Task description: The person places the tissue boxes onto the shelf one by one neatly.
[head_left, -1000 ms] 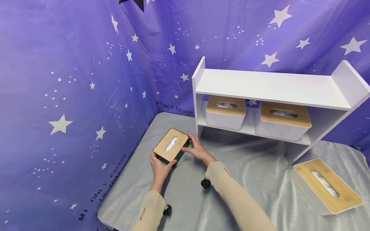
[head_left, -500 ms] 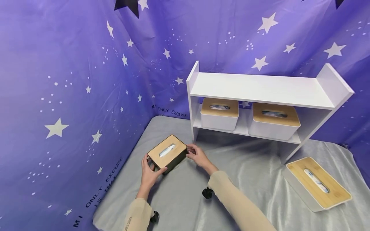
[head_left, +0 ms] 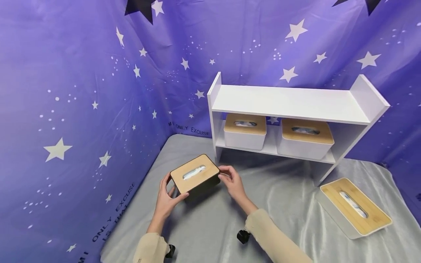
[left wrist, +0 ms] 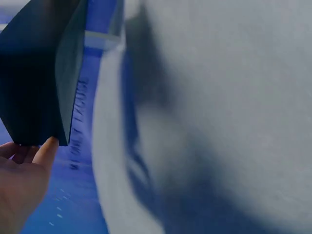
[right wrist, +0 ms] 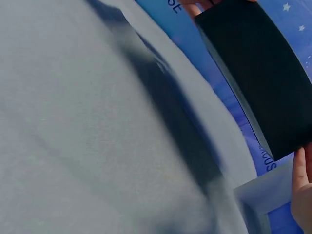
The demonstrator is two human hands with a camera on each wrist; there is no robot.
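Note:
A black tissue box (head_left: 195, 181) with a light wooden lid and a slot showing tissue is held up at both ends. My left hand (head_left: 165, 201) grips its left end, the thumb along the near side. At the other end my right hand (head_left: 234, 182) pinches the right corner. In the left wrist view the box's dark side (left wrist: 29, 97) stands above my fingers, apart from the grey cloth. The right wrist view has the long black side (right wrist: 256, 78) between both hands, also apart from the cloth.
On the grey cloth (head_left: 210, 233) at right lies a white tissue box (head_left: 332, 195) with a wooden lid. A white shelf (head_left: 283, 100) behind holds two more such boxes, a left one (head_left: 245, 139) and a right one (head_left: 306, 147). A purple starry curtain (head_left: 82, 73) closes the back and left.
The black tissue box has turned so its long side lies more across the view, and it has come up slightly. My right fingers have shifted to its right end. The head view has swung rightward.

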